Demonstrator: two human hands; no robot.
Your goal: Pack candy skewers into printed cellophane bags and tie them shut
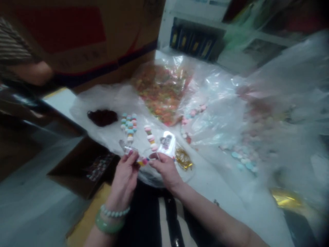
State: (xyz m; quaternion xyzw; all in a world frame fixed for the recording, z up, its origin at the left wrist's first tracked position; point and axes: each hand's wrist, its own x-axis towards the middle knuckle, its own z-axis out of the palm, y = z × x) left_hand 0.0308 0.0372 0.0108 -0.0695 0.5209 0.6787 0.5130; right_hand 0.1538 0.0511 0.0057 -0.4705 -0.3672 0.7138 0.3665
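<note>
My left hand [124, 178] and my right hand [166, 169] both pinch a short strand of coloured candy beads [142, 161] between them. A small clear plastic piece [127, 149] sticks up from my left fingertips. Just beyond my right fingers lies a white packet [167, 144] with a dark print. Two longer strands of pastel candy beads [129, 127] [150, 138] rest on a plastic sheet [102, 99] ahead of my hands. Gold twist ties [183, 158] lie to the right of the packet. A jade bangle [109, 223] and a beaded bracelet [114, 211] circle my left wrist.
A dark brown tangle [102, 117] lies on the sheet. Plastic bags of orange candies [160, 92] and pastel candies [254, 137] spread beyond it. An open cardboard box [82, 168] stands at the left, below a large carton [77, 34]. Another person's arm [31, 72] is at upper left.
</note>
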